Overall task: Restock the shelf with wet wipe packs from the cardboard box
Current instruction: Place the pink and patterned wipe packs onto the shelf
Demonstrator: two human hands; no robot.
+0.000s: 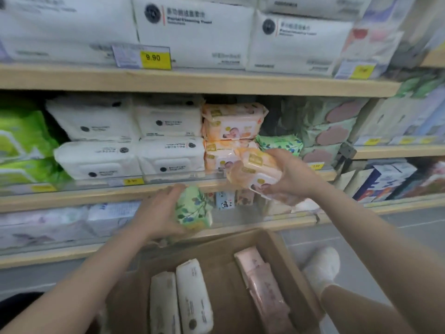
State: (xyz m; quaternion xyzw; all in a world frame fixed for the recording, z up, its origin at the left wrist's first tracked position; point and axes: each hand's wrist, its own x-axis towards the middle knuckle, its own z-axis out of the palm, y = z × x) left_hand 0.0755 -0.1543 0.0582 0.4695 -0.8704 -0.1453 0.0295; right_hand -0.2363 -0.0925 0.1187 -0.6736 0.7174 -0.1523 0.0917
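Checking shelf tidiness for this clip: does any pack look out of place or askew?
One green pack lies alone on the middle shelf, tilted beside the orange stack. Elsewhere the white packs sit in neat rows.

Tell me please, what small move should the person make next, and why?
Probably lift the orange pack in the right hand onto the orange stack just behind it on the middle shelf. That pack matches the stack and is already at its level. The left hand grips a green leaf-print pack lower down, farther from its matching pack.
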